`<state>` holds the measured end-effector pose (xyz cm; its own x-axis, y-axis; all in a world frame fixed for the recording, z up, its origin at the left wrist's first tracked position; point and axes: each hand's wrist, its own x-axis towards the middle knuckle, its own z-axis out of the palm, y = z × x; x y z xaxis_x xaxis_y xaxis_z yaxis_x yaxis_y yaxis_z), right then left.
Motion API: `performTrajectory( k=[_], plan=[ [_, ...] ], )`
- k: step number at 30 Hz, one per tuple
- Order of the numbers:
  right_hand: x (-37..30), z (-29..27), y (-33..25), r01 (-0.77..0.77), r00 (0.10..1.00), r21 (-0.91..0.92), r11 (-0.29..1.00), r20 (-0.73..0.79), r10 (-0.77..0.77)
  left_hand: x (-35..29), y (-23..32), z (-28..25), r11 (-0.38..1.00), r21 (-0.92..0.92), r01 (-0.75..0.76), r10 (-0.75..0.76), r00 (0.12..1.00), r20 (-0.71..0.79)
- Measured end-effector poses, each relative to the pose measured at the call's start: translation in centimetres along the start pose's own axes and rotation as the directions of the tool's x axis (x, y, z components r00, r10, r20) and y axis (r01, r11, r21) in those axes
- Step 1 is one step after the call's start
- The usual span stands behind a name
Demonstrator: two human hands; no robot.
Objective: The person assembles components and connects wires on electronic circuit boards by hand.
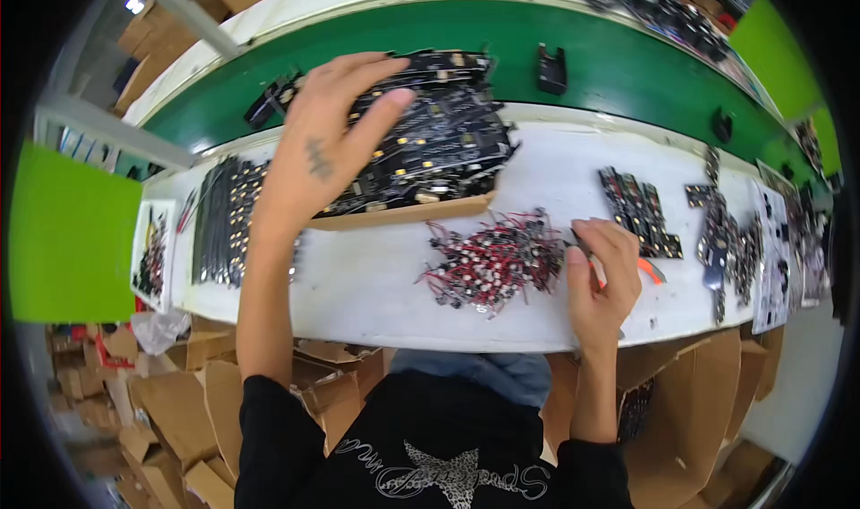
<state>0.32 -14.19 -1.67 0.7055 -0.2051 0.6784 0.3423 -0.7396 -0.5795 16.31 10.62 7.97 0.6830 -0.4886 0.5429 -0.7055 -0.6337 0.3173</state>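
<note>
My left hand (331, 133) reaches over a shallow cardboard box (421, 211) heaped with black circuit boards (439, 133). Its thumb and fingers are apart, lying over the left side of the heap. Beside a pile of small parts with red and black wires (493, 263), my right hand (606, 280) has its fingers curled toward the thumb. Something small and dark shows at those fingertips, too small to name. An orange-handled tool (651, 271) is partly hidden under and behind the right hand; its kind cannot be made out.
Flat black strips (215, 222) and rows of boards lie left on the white table (358, 307), near a white tray of parts (164, 209). More boards (640, 213) lie at right. A black holder (552, 70) stands on the green strip behind. Open cartons (685, 401) sit below the front edge.
</note>
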Motion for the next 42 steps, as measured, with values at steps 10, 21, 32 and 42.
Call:
performTrajectory(
  k=[10,21,32,42],
  plan=[
    [2.3,-5.3,5.5,-0.191,0.977,-0.530,0.826,-0.022,0.212,-5.3,5.3,1.6,0.969,-0.172,-0.177,0.125,0.953,-0.275],
    [3.1,-2.8,5.4,-0.148,0.929,-0.502,0.852,0.225,0.294,-10.8,12.5,6.3,0.768,-0.631,-0.107,0.088,0.994,-0.061],
    [4.1,-2.1,5.8,-0.272,0.902,-0.192,0.943,0.291,0.320,-15.1,16.2,7.7,0.586,-0.808,0.059,0.059,0.992,0.116],
    [5.7,-1.5,4.2,-0.345,0.782,-0.271,0.899,0.446,0.435,-15.6,16.7,7.6,0.545,-0.835,0.074,0.062,0.990,0.129]
  ],
)
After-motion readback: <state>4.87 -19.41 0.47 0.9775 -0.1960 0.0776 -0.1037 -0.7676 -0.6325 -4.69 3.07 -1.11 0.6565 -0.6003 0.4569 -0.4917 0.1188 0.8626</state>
